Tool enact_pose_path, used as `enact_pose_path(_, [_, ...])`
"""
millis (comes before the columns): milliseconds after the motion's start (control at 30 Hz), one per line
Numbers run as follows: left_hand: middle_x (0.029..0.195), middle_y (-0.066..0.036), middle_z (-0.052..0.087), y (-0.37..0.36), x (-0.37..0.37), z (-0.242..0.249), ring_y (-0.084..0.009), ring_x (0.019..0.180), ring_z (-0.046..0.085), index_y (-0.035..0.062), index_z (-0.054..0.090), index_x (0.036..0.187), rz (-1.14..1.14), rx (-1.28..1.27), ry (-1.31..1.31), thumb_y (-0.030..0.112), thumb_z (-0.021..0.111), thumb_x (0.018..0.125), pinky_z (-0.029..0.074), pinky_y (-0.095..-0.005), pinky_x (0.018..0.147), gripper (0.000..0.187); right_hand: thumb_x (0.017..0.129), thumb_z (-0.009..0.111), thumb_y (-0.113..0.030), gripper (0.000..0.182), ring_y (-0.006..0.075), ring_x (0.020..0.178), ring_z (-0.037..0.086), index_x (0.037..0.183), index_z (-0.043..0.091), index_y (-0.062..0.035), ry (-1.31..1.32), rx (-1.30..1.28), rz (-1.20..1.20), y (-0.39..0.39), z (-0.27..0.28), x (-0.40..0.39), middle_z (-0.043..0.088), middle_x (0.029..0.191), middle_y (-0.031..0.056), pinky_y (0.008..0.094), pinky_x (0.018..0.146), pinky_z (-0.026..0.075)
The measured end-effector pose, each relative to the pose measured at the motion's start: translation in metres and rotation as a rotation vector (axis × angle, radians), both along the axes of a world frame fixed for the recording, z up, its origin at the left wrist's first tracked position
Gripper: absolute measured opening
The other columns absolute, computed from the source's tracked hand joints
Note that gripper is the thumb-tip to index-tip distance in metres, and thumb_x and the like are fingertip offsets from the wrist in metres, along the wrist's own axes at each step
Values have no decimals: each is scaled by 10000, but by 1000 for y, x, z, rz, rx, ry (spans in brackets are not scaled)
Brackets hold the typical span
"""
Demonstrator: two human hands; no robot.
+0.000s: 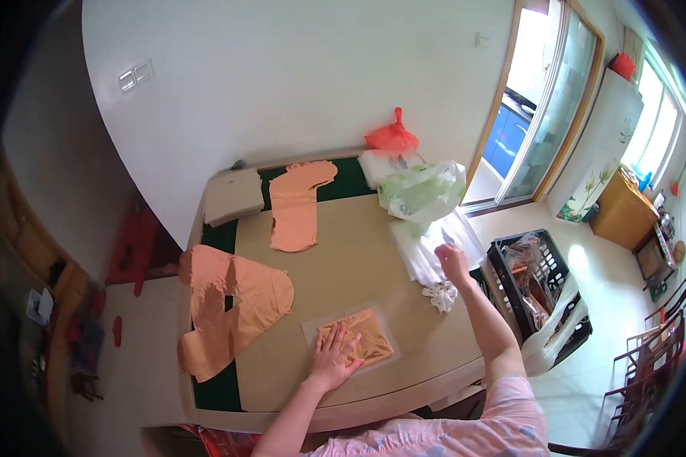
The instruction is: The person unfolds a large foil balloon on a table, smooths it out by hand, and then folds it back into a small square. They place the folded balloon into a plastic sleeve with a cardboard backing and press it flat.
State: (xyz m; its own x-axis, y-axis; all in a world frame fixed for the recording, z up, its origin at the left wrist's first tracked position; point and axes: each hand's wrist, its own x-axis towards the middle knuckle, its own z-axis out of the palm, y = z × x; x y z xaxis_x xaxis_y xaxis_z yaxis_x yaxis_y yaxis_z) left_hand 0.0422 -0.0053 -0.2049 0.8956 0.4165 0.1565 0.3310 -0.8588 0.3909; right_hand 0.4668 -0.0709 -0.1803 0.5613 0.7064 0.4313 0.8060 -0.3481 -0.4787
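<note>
My left hand [334, 362] lies flat, fingers spread, on a folded copper-coloured foil balloon [373, 339] inside a clear plastic sleeve near the table's front edge. My right hand [453, 263] is over the clear plastic bags [419, 251] at the table's right side. Its fingers are drawn together, and what they hold, if anything, is too small to make out. Just below that hand sits a bundle of white string [440, 297]. Two flat, uninflated copper foil balloons lie spread out: a digit-like one [293, 217] at the back and a larger one with a small opening [259, 293] on the left.
A stack of beige card [232, 196] stands at the table's back left corner. Behind the clear bags are a green-and-white plastic bag [423, 190] and a red tied bag [392, 137]. To the right, a black crate [537, 244] holds wrapped copper-coloured packets.
</note>
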Motion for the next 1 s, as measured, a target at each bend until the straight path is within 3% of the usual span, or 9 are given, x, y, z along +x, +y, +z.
enact_pose_path(67, [1545, -161, 181, 1, 1, 1, -315, 1443, 121, 245, 375, 1429, 5, 12, -23, 531, 560, 861, 113, -571, 1125, 662, 804, 621, -95, 75, 296, 863, 610, 844, 685, -89, -27, 58, 266, 9, 22, -42, 637, 808, 83, 395, 779, 478])
enact_pose_path(200, [1543, -165, 187, 0, 1, 7, -312, 1443, 124, 232, 386, 1425, 5, -9, 14, 515, 563, 864, 110, -565, 1127, 652, 821, 615, -155, 134, 252, 943, 588, 943, 666, -128, -179, -174, 445, 47, 20, -114, 629, 903, 46, 401, 896, 407])
enact_pose_path(400, [1539, -162, 195, 0, 0, 4, -306, 1445, 115, 222, 383, 1431, 3, -24, 2, 522, 504, 897, 106, -563, 1132, 624, 826, 597, -175, 120, 233, 982, 567, 925, 653, -139, -187, -82, 504, 92, -1, -152, 616, 916, 26, 396, 874, 408])
enact_pose_path(500, [1539, -162, 190, 0, 0, 2, -307, 1445, 108, 223, 371, 1436, 2, -14, -8, 532, 502, 894, 109, -560, 1133, 637, 825, 582, -161, 118, 260, 982, 580, 902, 658, -113, -126, 65, 330, 85, 4, -164, 626, 926, 73, 416, 866, 438])
enact_pose_path(600, [1541, -165, 181, 0, 1, 7, -310, 1447, 96, 226, 359, 1442, 0, 25, 95, 536, 498, 894, 105, -557, 1136, 644, 812, 599, -148, 159, 298, 942, 584, 946, 650, -78, 128, -47, 118, 55, 9, -168, 620, 939, 106, 404, 827, 466])
enact_pose_path(700, [1540, -168, 183, 0, 0, 1, -317, 1446, 92, 227, 362, 1440, 1, 35, 46, 528, 500, 896, 104, -560, 1137, 637, 803, 609, -162, 162, 327, 905, 590, 921, 641, -55, 222, -249, 161, 32, 6, -178, 614, 895, 137, 396, 808, 479])
enact_pose_path(800, [1541, -171, 177, 0, -1, 0, -317, 1447, 87, 222, 365, 1439, -5, 23, 26, 521, 499, 900, 105, -561, 1137, 631, 809, 640, -204, 202, 275, 860, 625, 897, 631, -22, 235, -235, 141, 34, 3, -180, 644, 886, 131, 378, 765, 496])
enact_pose_path(900, [1534, -186, 195, -1, 0, -1, -325, 1444, 110, 200, 409, 1408, 1, 17, -40, 481, 584, 861, 104, -561, 1128, 640, 814, 686, -252, 276, 202, 821, 643, 913, 638, 1, 753, -222, 28, 32, 17, -182, 675, 901, 113, 341, 712, 506])
enact_pose_path(1000, [1537, -186, 190, -1, 0, 3, -324, 1445, 108, 200, 413, 1408, -1, 13, -64, 490, 584, 860, 104, -558, 1130, 643, 805, 725, -305, 365, 148, 774, 636, 968, 646, 12, 721, -334, 136, 18, 12, -187, 691, 890, 104, 313, 667, 506])
